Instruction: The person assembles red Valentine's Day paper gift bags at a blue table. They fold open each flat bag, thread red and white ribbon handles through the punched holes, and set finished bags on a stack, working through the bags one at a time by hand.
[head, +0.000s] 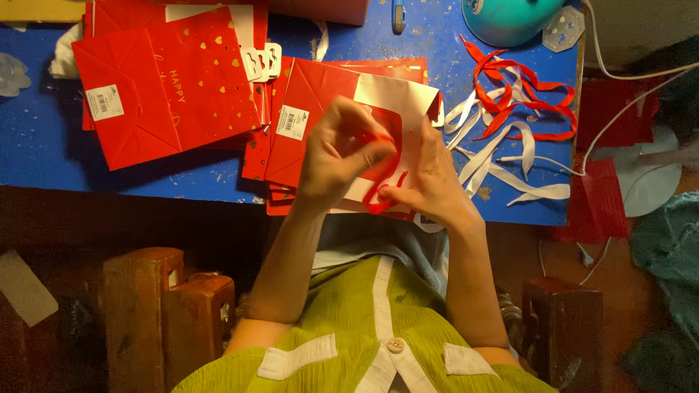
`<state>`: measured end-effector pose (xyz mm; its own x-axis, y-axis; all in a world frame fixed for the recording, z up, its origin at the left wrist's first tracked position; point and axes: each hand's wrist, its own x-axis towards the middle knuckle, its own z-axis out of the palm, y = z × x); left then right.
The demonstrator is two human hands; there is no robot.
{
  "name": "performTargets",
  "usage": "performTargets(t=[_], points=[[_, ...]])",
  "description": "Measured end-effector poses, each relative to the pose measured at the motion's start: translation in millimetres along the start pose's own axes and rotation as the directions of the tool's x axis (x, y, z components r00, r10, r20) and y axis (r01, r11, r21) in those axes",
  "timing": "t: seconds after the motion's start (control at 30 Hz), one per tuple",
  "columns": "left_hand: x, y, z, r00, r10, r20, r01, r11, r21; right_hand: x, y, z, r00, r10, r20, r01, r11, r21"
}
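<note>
You are looking straight down at a blue table (44, 156) whose paint is speckled and chipped, and everything else is best placed against it. At the table's near edge, about the middle, your left hand (336, 149) is curled with its fingertips pinched on a red ribbon (384, 169), and your right hand (431, 182) lies just beside it, thumb and forefinger closed on the same ribbon lower down. The ribbon loops over a flattened red paper bag (313, 94) with its white inner face (397, 102) turned up, lying on a small heap of like bags that overhangs the near edge of the table. Toward the table's far left sits a stack of red gift bags (164, 80) dotted with gold hearts, a white barcode sticker on the top one. On the table's right side lies a loose tangle of red ribbons (520, 91) over white ribbons (510, 164), and at the far right edge stands a teal rounded object (506, 18). A white cable (619, 109) runs off the table's right edge. Below the near edge the room is dim: dark wooden blocks (167, 306) stand to the left, another wooden post (564, 324) to the right, and your green shirt (349, 327) with a white button strip fills the middle.
</note>
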<state>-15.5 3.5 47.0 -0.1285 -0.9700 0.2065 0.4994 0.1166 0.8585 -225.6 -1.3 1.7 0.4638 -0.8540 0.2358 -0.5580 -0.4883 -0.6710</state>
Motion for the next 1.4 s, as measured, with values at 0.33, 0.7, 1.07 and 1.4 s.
performTargets(t=[0.33, 0.7, 1.07, 1.4], points=[[10, -32, -13, 0.979, -0.166, -0.115, 0.139, 0.968, -0.21, 2, -6, 4, 0.986, 0.16, -0.045, -0.159, 0.987, 0.019], [-3, -67, -22, 0.914, -0.405, 0.024, 0.405, 0.909, -0.097, 6, -6, 9, 0.965, 0.194, -0.176, -0.161, 0.97, 0.184], [6, -57, -25, 0.902, -0.417, 0.109, 0.424, 0.904, -0.049, 6, -8, 12, 0.947, 0.259, -0.189, -0.219, 0.953, 0.207], [17, -67, -26, 0.878, -0.469, 0.098, 0.468, 0.883, 0.03, 2, -1, 12, 0.963, 0.213, -0.165, -0.178, 0.963, 0.204]])
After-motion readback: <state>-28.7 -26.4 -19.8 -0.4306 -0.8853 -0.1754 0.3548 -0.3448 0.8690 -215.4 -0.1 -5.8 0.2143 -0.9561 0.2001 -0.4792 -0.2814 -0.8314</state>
